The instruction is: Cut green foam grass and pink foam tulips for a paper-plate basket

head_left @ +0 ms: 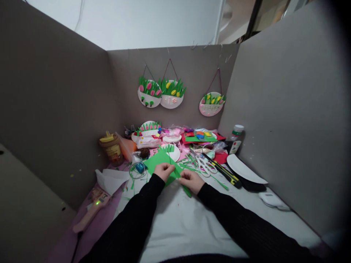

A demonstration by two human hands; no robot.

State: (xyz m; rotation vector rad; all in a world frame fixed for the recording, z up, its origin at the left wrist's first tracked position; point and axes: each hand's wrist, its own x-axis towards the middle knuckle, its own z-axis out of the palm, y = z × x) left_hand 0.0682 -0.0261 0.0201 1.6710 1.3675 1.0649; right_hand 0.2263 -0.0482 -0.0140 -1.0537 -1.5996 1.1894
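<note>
Green foam sheet (161, 160): flat, bright green, with a zigzag-cut far edge. It lies at the middle of the table, its near corner lifted between my left hand (163, 171) and my right hand (192, 180). A narrow green strip (187, 190) projects below my right hand.

Matt green craft foam sheet (160, 160) pinched in both hands; glossy white-handled scissors (205, 166) with metal blades nearby. Smooth white paper plate (245, 170) at the tabletop's right edge; amber plastic jar (112, 148) left; matt grey cardboard walls (287, 109).
</note>
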